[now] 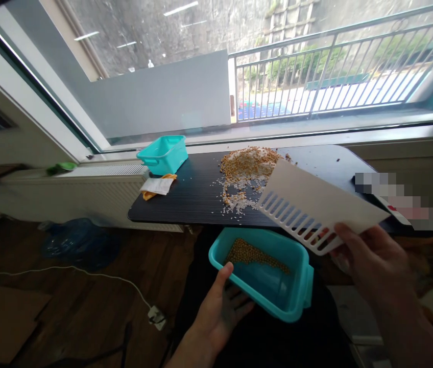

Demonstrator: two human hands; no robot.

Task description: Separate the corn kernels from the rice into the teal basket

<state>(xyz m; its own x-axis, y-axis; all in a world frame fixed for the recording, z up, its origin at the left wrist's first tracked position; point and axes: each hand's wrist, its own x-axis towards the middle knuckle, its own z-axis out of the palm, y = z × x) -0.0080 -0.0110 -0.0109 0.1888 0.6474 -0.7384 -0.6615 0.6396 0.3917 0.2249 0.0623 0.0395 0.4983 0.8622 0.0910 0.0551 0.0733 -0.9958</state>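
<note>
My left hand (220, 309) grips a turquoise plastic basin (273, 291), its thumb on the near rim and its fingers beneath. Soybeans (255, 257) lie along the far side of the basin's floor. In my right hand (373, 263) is a white slotted plastic panel (316, 197), tilted, with a row of long slots along its lower edge. The panel is above the table edge, up and right of the basin. Behind it, a heap of soybeans mixed with white rice grains (249, 166) spreads over the dark table (197, 199). The panel covers part of the heap's right side.
A second turquoise basin (166, 156) stands at the table's left end, beside a folded white and orange cloth (157, 186). A blurred-out object (400, 202) lies at the right end. On the floor are a blue plastic bottle (80, 243) and a power strip (157, 317).
</note>
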